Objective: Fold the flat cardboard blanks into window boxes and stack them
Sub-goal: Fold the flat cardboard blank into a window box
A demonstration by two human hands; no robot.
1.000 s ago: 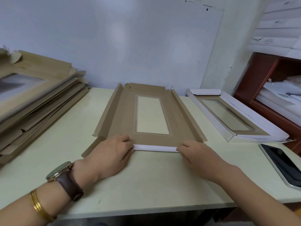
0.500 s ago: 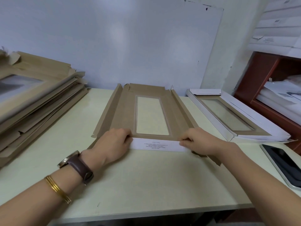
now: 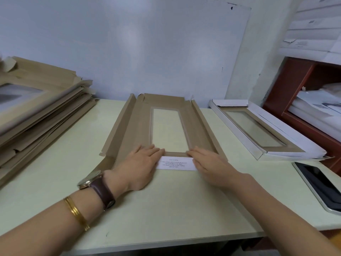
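Centre frame: blank (image 3: 142, 124) lies on tabletop (image 3: 166, 209), long side walls half raised, far end flap up. Near white printed flap (image 3: 176, 163) is folded inward. Left hand (image 3: 140, 163) and right hand (image 3: 208, 163) both lie flat, fingers straight, pressing flap ends, gripping nothing.

My read: mid-fold, walls not locked. One finished box (image 3: 256, 130) at right, so stack barely begun. Tall pile of blanks (image 3: 46, 111) upper left still to do.

Near corner tabs hidden under hands. Flap print unreadable. Pile cut off by left edge.

A wristwatch (image 3: 89, 180) with a metal case sits on the left wrist, on a dark brown leather strap (image 3: 103, 194). Behind it, two thin gold bangles (image 3: 76, 213) ring the forearm.
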